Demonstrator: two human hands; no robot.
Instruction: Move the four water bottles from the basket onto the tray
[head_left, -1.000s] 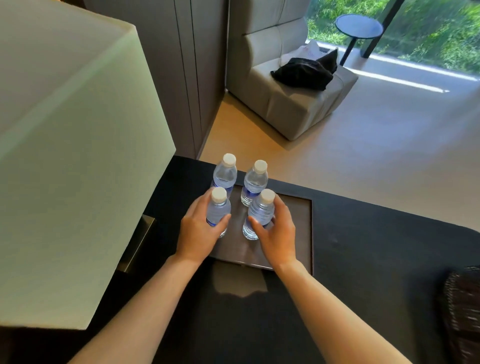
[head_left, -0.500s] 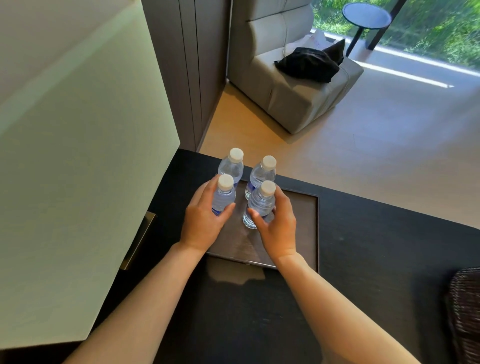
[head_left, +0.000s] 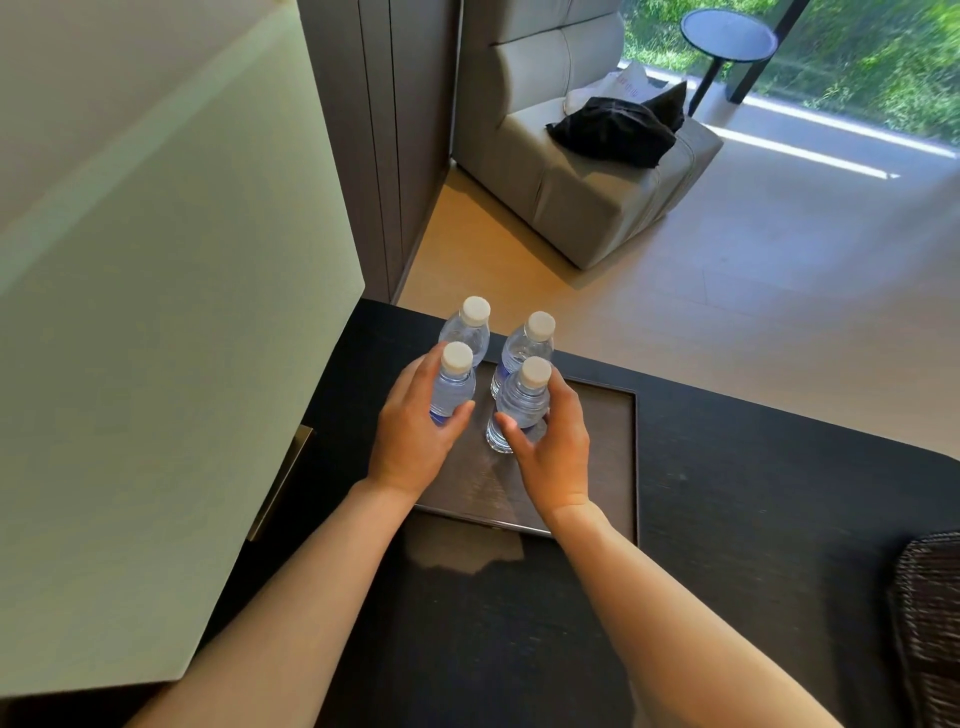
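Clear plastic bottles (head_left: 519, 402); woven basket (head_left: 930, 623)

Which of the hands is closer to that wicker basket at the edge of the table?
Right. The right hand is wrapped around a bottle on the tray, on the basket's side; the left hand is farther away.

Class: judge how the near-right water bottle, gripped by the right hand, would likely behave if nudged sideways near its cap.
The near-right bottle stands tall on a narrow base, so it would probably tip rather than slide. It looks full, so likely weighty for its size. Once down, its round body might roll on the tray.
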